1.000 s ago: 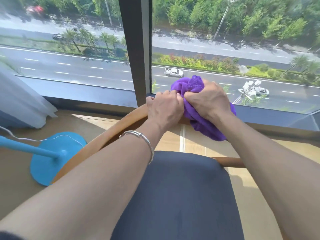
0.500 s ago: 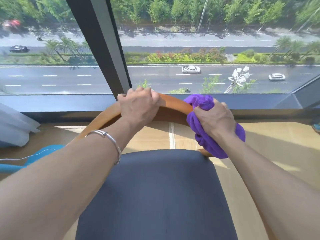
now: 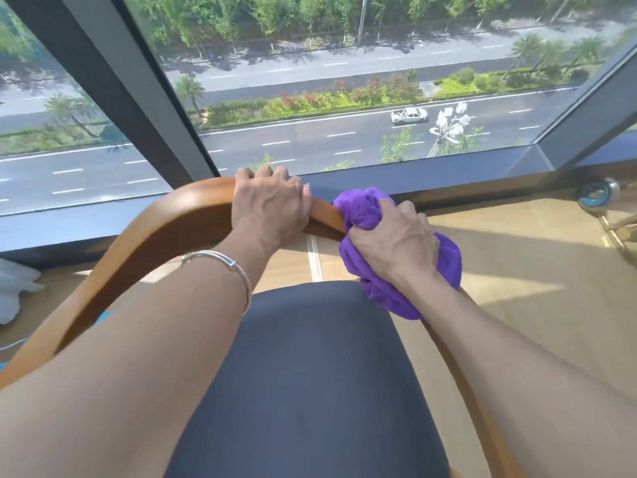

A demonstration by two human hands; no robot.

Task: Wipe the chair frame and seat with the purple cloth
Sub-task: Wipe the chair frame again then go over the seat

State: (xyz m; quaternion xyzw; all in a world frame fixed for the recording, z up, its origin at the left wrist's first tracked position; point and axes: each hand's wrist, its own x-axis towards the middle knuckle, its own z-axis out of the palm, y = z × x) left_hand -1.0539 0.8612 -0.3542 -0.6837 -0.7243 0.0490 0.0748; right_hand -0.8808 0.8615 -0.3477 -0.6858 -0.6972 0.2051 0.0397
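By the window, over the curved back of the chair, the person's left hand (image 3: 270, 210) curls over the top of the wooden chair frame (image 3: 165, 222) and grips it, steadying it I'd say. The right hand (image 3: 393, 244) clutches the bunched purple cloth (image 3: 363, 208) tight against the rail just beside it. The step in hand looks to be the frame, at the right bend of the rail; the seat (image 3: 310, 374) seems not yet reached. Next, I'd judge, the cloth must slide down the right arm under steady pressure, following the curve. The frame is smooth, glossy bent wood in one continuous arc. The seat is a dark blue matte pad with rounded corners, and the cloth is plush and crumpled into soft folds
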